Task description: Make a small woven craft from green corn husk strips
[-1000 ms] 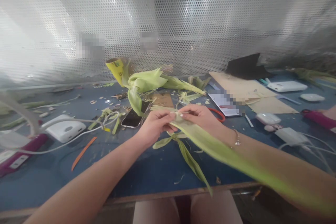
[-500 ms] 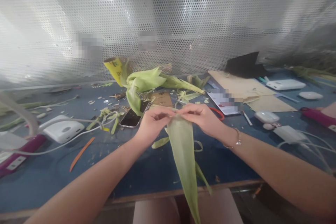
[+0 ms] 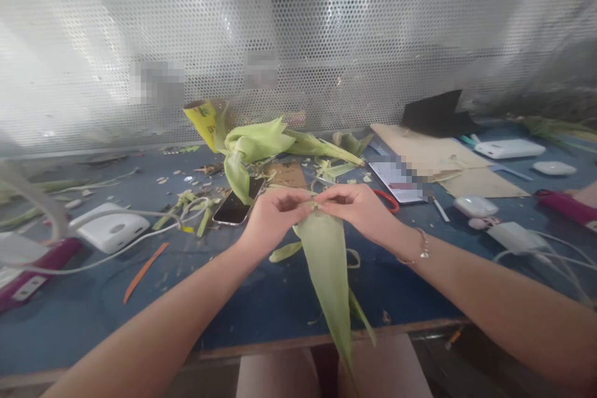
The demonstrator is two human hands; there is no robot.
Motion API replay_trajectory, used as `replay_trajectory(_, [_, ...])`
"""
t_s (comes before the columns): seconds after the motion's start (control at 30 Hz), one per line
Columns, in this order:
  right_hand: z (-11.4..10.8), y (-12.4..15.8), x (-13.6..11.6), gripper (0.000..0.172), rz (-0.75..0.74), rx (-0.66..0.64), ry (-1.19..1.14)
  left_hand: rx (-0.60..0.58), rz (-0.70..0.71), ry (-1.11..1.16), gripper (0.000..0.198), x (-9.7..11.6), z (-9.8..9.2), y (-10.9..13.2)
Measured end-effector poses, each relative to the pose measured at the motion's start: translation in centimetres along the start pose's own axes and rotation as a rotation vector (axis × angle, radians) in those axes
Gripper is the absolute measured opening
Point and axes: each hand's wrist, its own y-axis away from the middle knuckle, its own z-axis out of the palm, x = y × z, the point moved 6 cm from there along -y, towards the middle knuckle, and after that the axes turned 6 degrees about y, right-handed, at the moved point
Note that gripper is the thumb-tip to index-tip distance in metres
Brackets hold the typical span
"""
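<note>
My left hand and my right hand meet above the blue table, both pinching the top edge of a long pale-green leaf. The leaf hangs straight down from my fingertips, and its pointed tip reaches past the table's front edge. My fingers are closed on the leaf's upper end. A thin bracelet circles my right wrist. Smaller leaf strips lie on the table just below my hands.
A heap of green husk leaves and a yellow cone lie behind my hands. A phone and red-handled scissors lie close by. White devices with cables sit left and right. Perforated metal screen behind.
The leaf swung from trailing along my right forearm to hanging straight down between my hands. Both hands stayed pinched on its top and have barely shifted in the last half second.
</note>
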Motion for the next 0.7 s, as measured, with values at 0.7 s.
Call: replay_trajectory(0.7, [0.14, -0.01, -0.32, 0.016, 0.016, 0.002, 0.013, -0.027, 0.005, -0.167, 0.014, -0.03, -0.01, 0.04])
